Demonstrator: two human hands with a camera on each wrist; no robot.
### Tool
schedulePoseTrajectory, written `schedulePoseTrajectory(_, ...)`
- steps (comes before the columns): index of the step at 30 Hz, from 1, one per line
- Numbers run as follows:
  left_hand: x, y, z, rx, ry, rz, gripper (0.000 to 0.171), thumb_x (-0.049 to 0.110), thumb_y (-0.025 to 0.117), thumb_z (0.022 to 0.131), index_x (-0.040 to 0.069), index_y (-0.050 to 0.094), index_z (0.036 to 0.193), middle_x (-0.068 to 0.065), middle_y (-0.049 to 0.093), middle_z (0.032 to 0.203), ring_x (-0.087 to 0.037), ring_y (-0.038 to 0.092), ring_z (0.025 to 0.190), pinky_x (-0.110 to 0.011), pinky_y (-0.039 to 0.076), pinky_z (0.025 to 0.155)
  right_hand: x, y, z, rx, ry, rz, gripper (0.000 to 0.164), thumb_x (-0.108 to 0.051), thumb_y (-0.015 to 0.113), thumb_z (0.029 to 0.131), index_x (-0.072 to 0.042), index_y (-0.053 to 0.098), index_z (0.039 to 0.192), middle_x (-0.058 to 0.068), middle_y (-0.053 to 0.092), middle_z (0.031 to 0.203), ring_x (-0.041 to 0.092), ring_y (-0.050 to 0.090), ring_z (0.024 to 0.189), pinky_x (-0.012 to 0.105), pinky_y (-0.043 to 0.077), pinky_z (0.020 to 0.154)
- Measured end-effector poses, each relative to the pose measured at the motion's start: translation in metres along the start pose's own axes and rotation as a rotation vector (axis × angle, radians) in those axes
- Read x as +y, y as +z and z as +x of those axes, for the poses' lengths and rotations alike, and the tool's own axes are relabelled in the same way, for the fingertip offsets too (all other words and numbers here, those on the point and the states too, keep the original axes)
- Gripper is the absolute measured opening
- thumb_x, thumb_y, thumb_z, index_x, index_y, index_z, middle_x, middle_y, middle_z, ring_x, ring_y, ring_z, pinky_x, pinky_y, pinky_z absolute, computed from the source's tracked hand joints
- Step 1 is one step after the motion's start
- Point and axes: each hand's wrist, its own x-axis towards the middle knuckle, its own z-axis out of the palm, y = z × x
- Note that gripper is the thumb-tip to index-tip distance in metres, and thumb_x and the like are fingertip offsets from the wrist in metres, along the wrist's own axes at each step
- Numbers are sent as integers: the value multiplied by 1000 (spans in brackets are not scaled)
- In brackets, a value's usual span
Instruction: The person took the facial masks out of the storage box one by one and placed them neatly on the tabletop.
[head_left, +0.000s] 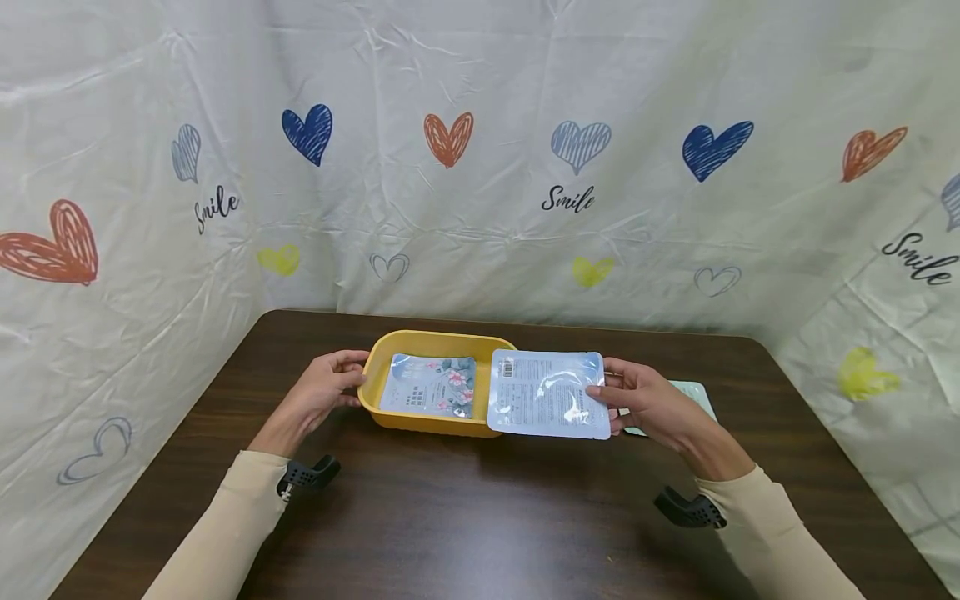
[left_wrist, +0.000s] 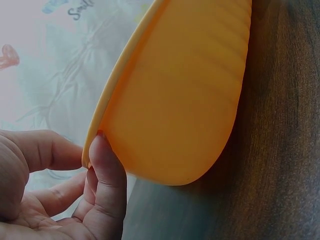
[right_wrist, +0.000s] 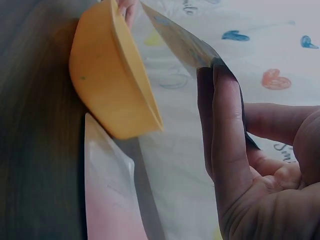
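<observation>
At the middle of the table stands a yellow plastic basket (head_left: 431, 425). My left hand (head_left: 318, 392) pinches its left rim between thumb and fingers, as the left wrist view also shows with the rim (left_wrist: 107, 95). Inside lies a flat face mask packet (head_left: 427, 387) with a pink flower print. My right hand (head_left: 648, 404) pinches the right edge of a pale blue face mask packet (head_left: 543, 396), printed side with barcode up. In the head view this packet overlaps the basket's right end; the right wrist view has it raised above the rim.
A pale green packet (head_left: 696, 393) lies on the dark wooden table (head_left: 480, 517) to the right, partly hidden behind my right hand. In the right wrist view a packet (right_wrist: 107, 185) lies near the basket. A white curtain (head_left: 480, 192) with hearts hangs behind the table.
</observation>
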Motion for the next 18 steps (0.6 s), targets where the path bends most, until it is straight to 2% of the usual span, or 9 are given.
schedulePoseTrajectory(4,0,-1,0,4,-4,-4,50,4,57,98,1,46,147,-17,53,115,-34,59,99,-29,60,72,5,-4,-7,10,11,16,47,-14,60,102,3,39,141,5,73,110,22,73,91,40,61,72)
schedulePoseTrajectory(13,0,-2,0,3,-10,-4,51,4,56,99,1,45,149,-20,52,121,-35,59,101,-29,60,73,13,-12,-21,-4,5,20,40,-11,57,103,1,41,138,5,72,115,26,73,96,45,62,75)
schedulePoseTrajectory(18,0,-2,1,-1,-8,-4,50,4,56,99,1,46,148,-21,52,121,-35,59,102,-29,60,74,19,-17,-30,-22,27,43,41,-8,57,102,-3,41,140,7,72,118,28,73,99,48,61,79)
